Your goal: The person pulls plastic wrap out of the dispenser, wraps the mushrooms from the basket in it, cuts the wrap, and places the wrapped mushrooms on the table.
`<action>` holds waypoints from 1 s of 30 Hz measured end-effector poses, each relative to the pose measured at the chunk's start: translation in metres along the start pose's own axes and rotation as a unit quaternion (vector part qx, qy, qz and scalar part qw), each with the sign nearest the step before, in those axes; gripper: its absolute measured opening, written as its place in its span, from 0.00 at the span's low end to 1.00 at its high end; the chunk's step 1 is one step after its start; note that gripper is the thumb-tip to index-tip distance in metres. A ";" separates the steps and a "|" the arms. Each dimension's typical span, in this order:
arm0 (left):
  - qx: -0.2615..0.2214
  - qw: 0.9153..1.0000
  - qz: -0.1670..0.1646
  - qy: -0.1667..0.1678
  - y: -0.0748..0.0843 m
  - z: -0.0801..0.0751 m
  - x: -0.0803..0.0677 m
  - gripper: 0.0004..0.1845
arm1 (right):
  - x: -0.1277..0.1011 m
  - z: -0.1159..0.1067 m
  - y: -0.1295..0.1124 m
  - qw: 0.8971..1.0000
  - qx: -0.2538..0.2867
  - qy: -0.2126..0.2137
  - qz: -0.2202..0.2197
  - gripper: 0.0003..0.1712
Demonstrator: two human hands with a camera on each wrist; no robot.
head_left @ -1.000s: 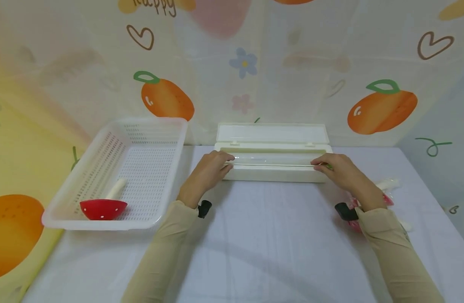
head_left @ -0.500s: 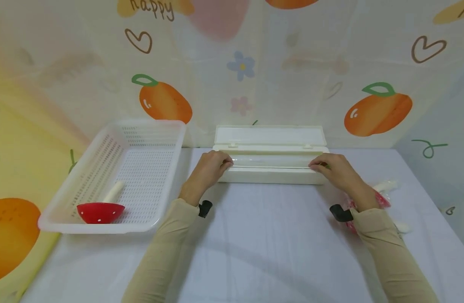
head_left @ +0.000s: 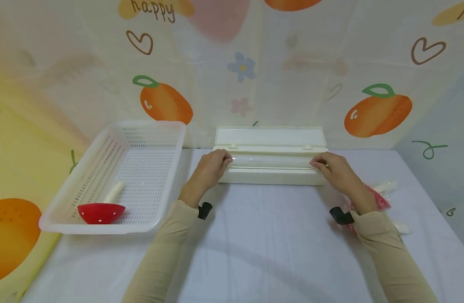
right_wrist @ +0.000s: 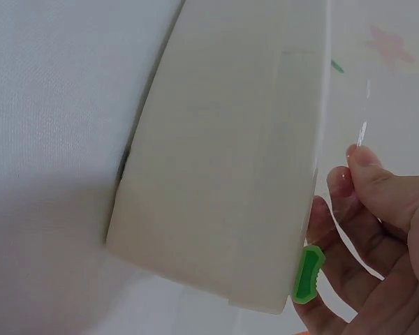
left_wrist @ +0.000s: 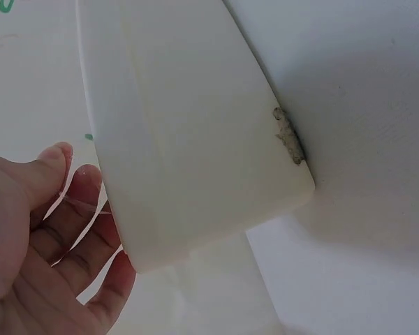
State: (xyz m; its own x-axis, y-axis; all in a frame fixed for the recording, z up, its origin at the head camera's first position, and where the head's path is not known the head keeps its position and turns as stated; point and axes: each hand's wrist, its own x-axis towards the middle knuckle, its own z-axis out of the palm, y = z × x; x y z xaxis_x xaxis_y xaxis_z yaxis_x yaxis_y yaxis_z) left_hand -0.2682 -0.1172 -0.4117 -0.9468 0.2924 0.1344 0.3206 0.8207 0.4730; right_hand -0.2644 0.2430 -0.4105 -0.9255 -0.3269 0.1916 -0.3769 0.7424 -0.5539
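With the lid-open cling-film dispenser box [head_left: 270, 166] at the far middle of the table [head_left: 270, 248], the left hand [head_left: 209, 170] and right hand [head_left: 336, 170] each pinch the clear film [head_left: 270, 161] edge at opposite ends, seemingly starting the pull-out, which calls for an even draw toward the near side.

A white basket [head_left: 141, 139] sits at the table's [head_left: 270, 244] left, with a red ladle [head_left: 101, 211] in its near corner. Wrapped red items [head_left: 380, 198] lie at the right.
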 end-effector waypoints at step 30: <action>-0.065 0.994 0.076 0.053 -0.001 -0.007 -0.007 0.09 | -0.008 -0.010 -0.016 0.996 -0.010 0.066 -0.054 0.09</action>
State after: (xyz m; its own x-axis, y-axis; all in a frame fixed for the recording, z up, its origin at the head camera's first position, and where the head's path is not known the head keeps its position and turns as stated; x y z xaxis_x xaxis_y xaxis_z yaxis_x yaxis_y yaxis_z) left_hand -0.2618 -0.1232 -0.4067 -0.8876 0.3487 0.3010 0.4602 0.6982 0.5483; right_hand -0.2510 0.2401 -0.3950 -0.8762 -0.3256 0.3552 -0.4735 0.7190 -0.5088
